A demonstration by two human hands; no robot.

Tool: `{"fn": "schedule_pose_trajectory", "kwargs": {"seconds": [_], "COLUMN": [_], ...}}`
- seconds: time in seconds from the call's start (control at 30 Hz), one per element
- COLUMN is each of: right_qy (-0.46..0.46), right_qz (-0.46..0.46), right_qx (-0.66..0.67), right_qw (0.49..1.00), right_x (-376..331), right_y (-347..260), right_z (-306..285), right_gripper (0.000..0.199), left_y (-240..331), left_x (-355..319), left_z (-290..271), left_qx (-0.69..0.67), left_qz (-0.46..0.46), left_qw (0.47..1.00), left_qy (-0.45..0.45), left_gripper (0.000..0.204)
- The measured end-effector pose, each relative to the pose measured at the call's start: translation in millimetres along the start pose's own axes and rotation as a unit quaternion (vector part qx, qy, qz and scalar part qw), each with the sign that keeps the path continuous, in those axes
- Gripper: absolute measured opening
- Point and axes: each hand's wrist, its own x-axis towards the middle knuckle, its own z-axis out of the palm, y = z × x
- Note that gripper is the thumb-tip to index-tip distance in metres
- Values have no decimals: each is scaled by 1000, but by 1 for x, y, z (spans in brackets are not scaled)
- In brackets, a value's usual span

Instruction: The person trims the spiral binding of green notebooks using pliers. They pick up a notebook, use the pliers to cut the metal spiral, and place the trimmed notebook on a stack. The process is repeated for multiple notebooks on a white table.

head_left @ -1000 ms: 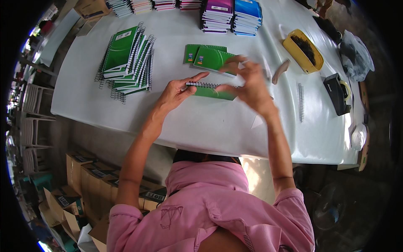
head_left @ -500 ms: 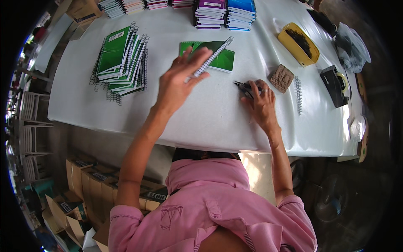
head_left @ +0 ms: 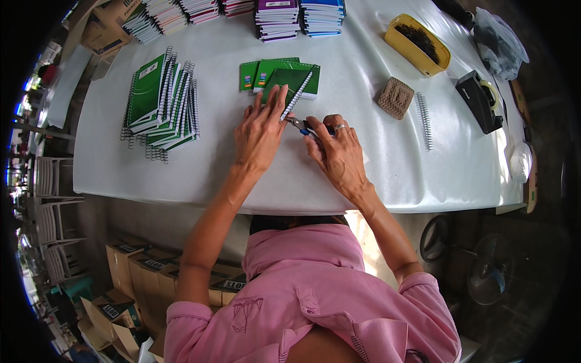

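A green spiral notebook (head_left: 287, 86) lies tilted on the table, its coil running along the right side. My left hand (head_left: 259, 134) presses on its lower part, fingers close together. Pliers (head_left: 301, 126) with blue on the handles are gripped in my right hand (head_left: 339, 150), and their jaws meet the near end of the coil. Whether the jaws have closed on the wire is too small to tell. Beneath and behind this notebook are other green notebooks (head_left: 249, 74). A stack of green notebooks (head_left: 158, 100) with loose coil ends stands to the left.
Purple notebooks (head_left: 277, 21) and blue notebooks (head_left: 322, 19) are piled at the far edge. On the right are a yellow tub (head_left: 440, 63) of dark small pieces, a brown woven block (head_left: 396, 98), a loose coil (head_left: 425, 124) and a black tape dispenser (head_left: 478, 103). Cardboard boxes (head_left: 142, 275) stand below left.
My left hand has lowered the notebook from the air onto the other green ones. The pliers, picked up off the table by my right hand, have moved left to the coil's near end.
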Motion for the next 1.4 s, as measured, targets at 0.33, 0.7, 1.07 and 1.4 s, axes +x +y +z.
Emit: {"fn": "schedule_pose_trajectory", "kwargs": {"seconds": [0.33,0.7,1.07,1.4], "right_qy": [-313,-7,-178,-193], "right_qz": [256,-27,69,66], "right_qx": [460,-142,-26,187], "right_qw": [791,990,981,961], "right_x": [25,25,149,160], "right_y": [27,81,87,78], "right_z": [-39,-20,70,36], "right_gripper": [36,28,45,30], "left_y": [13,-94,-86,-69], "left_x": [5,40,23,27], "left_z": [-8,-166,-158,-55], "left_qx": [-7,176,117,-259], "left_qz": [23,-64,-8,-146], "left_qw": [999,972,992,955], "left_qy": [32,144,34,-24], "left_gripper": [56,58,62,96]}}
